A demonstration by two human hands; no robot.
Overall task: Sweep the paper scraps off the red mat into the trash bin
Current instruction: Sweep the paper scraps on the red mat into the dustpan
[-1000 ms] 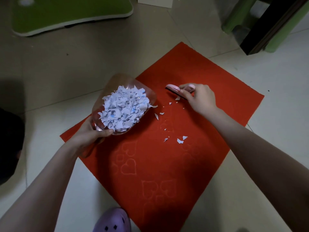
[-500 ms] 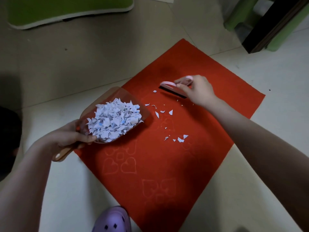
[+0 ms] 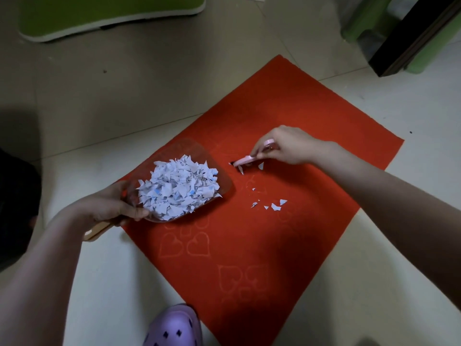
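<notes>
- while the left hand [image 3: 109,208] curls around the rear of a clear dustpan [image 3: 199,148], its thumb lies along the near rim and a tan handle pokes out below the wrist.
- the dustpan is held over the left edge of the red mat [image 3: 274,258], heaped with white paper scraps [image 3: 178,189].
- the right hand [image 3: 289,146] pinches a small pink brush [image 3: 245,160], its bristles down on the mat just right of the dustpan, touching a couple of scraps.
- a few loose scraps [image 3: 275,207] lie on the mat nearer the person, apart from the brush.
- a purple clog [image 3: 174,325] rests by the mat's near edge on the pale tiled floor [image 3: 149,83].
</notes>
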